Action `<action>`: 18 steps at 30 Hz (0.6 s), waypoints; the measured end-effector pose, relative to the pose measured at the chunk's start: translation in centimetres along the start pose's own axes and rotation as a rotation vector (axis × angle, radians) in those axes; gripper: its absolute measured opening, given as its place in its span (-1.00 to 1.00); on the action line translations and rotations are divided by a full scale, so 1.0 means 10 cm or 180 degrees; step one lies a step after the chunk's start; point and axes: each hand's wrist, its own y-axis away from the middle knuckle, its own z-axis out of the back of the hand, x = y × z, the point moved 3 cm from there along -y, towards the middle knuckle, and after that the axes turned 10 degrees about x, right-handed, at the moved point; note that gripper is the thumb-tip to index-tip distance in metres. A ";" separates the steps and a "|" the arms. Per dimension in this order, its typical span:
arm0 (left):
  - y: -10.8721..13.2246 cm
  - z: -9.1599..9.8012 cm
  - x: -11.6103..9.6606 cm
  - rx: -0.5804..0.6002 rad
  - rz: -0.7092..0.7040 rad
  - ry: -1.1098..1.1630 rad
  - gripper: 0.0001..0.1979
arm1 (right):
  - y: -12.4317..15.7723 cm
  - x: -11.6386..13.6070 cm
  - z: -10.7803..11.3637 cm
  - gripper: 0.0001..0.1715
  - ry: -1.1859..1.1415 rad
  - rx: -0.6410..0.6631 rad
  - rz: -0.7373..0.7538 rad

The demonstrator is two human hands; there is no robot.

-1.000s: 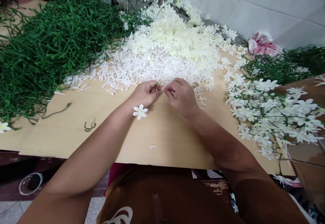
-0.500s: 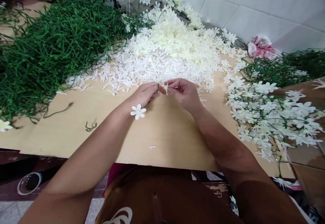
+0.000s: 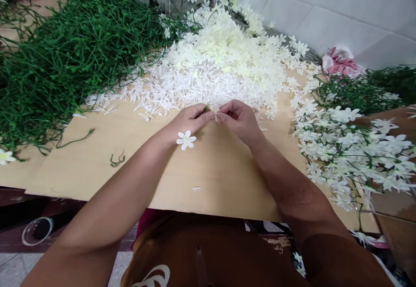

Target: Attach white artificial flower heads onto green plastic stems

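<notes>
bare board (image 3: 227, 170) between flower heaps (image 3: 224, 57)

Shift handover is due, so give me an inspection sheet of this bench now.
Surface: pale wooden board, bare in front of the hands.
Job's things: green stem tip and small white piece pinched between the hands; white flower at the left wrist.
Clutter: green stem heap, loose blossom pile, finished sprays, pink cloth.
Grippers: left hand and right hand meet fingertip to fingertip.
Cables: nothing seen.
Surroundings: white tiled wall.

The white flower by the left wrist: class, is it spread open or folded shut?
Spread open. The white flower shows its petals fanned out flat around a centre, beside the left hand, above the wooden board.
</notes>
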 end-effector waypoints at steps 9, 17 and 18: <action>-0.01 -0.01 -0.03 -0.0261 0.0288 -0.0342 -0.70 | 0.07 0.09 -0.07 -0.89 0.1075 -0.0333 0.0249; -0.01 -0.01 0.02 -0.0223 0.0353 -0.0426 -0.69 | 0.09 0.05 -0.12 -0.90 0.0821 -0.0326 0.0254; -0.01 -0.02 0.02 -0.0228 0.0364 -0.0451 -0.69 | 0.08 0.05 -0.13 -0.90 0.0829 -0.0328 0.0267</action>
